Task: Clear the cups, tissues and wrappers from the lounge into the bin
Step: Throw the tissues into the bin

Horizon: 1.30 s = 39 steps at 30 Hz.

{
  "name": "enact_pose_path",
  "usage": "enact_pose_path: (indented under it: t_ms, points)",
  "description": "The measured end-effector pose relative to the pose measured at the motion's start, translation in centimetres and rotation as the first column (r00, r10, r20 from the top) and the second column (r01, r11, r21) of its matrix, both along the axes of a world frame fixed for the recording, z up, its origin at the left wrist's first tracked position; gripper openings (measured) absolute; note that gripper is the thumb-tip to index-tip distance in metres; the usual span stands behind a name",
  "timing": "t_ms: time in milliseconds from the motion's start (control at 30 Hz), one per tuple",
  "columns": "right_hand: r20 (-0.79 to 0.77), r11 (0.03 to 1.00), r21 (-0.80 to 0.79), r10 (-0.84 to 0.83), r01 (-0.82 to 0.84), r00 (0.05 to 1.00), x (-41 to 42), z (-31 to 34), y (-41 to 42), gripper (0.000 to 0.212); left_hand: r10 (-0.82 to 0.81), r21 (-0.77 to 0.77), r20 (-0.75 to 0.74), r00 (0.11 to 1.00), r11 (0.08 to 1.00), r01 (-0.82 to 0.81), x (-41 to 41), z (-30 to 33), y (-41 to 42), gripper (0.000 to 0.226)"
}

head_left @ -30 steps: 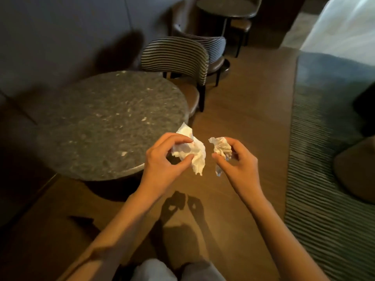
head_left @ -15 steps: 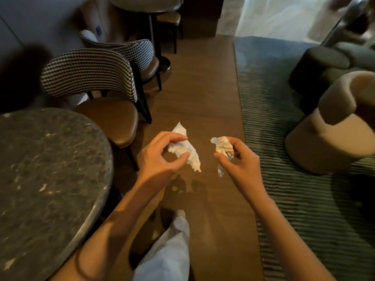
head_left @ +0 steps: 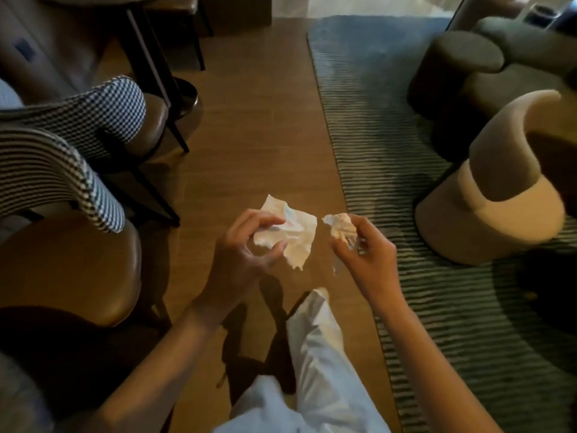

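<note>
Carrying two crumpled tissues, the person walks along the wooden floor (head_left: pixel 249 126) between chairs and rug. Left hand (head_left: pixel 246 245) pinches the larger tissue (head_left: pixel 293 235) between thumb and curled fingers; loose corners hang free toward 5 o'clock of the hand. Right hand (head_left: pixel 365 254) pinches the smaller tissue (head_left: pixel 342 228), wadded tight, with a thin scrap trailing below it. Both hands held near each other at chest front, tissues just apart, not touching.

No bin in view. Checked chair (head_left: pixel 103 117) sits at 10 o'clock, striped rug (head_left: pixel 390 151) and beige stool (head_left: pixel 487 214) at 2 o'clock. White trouser leg (head_left: pixel 315 348) steps forward at 6 o'clock.

Judgement: step in hand is transport to the bin. To do it well, close the left fingers further around the hanging corners so nothing tears or drops mid-walk; likewise gather the trailing scrap on the right. Merging both wads into one hand would free the other for a lid. Release only once directly above the bin opening.
</note>
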State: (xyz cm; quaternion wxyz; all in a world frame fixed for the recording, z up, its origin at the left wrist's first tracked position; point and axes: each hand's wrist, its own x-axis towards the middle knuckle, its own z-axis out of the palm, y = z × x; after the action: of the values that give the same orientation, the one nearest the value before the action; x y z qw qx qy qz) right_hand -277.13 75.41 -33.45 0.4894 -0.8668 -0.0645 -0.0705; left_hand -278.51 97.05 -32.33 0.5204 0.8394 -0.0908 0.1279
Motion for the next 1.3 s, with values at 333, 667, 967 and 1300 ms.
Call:
enact_pose_path:
  t_ms: [333,667,967,1300]
  points:
    - [-0.066,0.999,0.021,-0.025,0.027,0.997,29.4,0.5,-6.6,0.032,0.081,0.046,-0.144,0.986,0.996,-0.075,27.4,0.3,-5.3,0.03]
    - [-0.134,1.0,0.019,0.003,0.0,0.991,55.1,-2.3,-5.2,0.029,0.153,0.049,-0.122,0.981,0.988,-0.148,52.9,-2.3,-4.2,0.028]
    - [-0.145,0.992,0.009,-0.123,0.126,0.982,78.3,-2.5,-1.3,0.027,0.113,0.085,-0.13,0.985,0.991,-0.103,78.4,-2.2,0.5,0.028]
    - [-0.196,0.988,-0.028,-0.154,0.152,0.968,101.7,-4.1,-1.4,0.032,0.042,0.078,-0.14,0.989,0.996,-0.031,104.2,-3.8,0.4,0.028]
